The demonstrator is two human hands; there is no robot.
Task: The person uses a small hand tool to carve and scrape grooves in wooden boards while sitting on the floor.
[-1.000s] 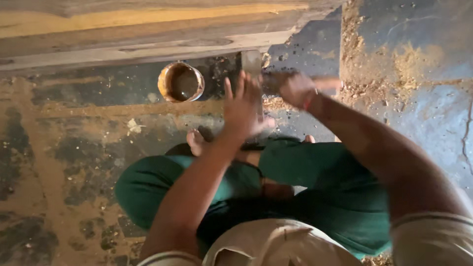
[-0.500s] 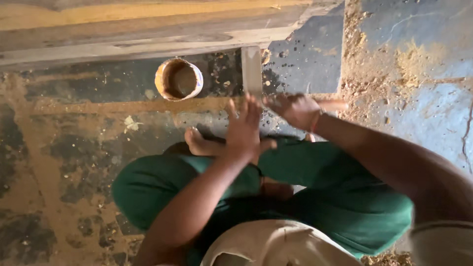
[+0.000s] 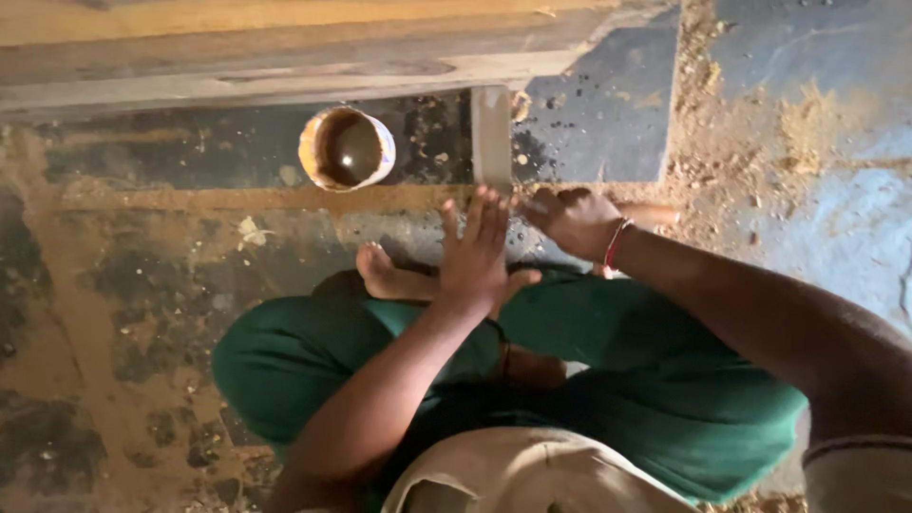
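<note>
Below, both hands hover over crossed legs in green trousers [image 3: 627, 380]. Left hand [image 3: 475, 256] is flat, its fingers [image 3: 484, 214] spread apart and gripping nothing, with a bare foot [image 3: 389, 275] just beneath them. Right hand [image 3: 575, 220] curls its fingers together around a wooden handle [image 3: 651, 215]; what lies under them is hidden. Beyond the left fingertips stands a short wooden block [image 3: 491, 138], and further left a round tin of dark liquid [image 3: 348, 148], on the sawdust-strewn floor [image 3: 142, 285].

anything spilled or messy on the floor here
Yes: tan sawdust is strewn over the dark floor, thickest right of the right hand. The small round tin of brown liquid stands upright, with nothing visibly spilled around it.
</note>
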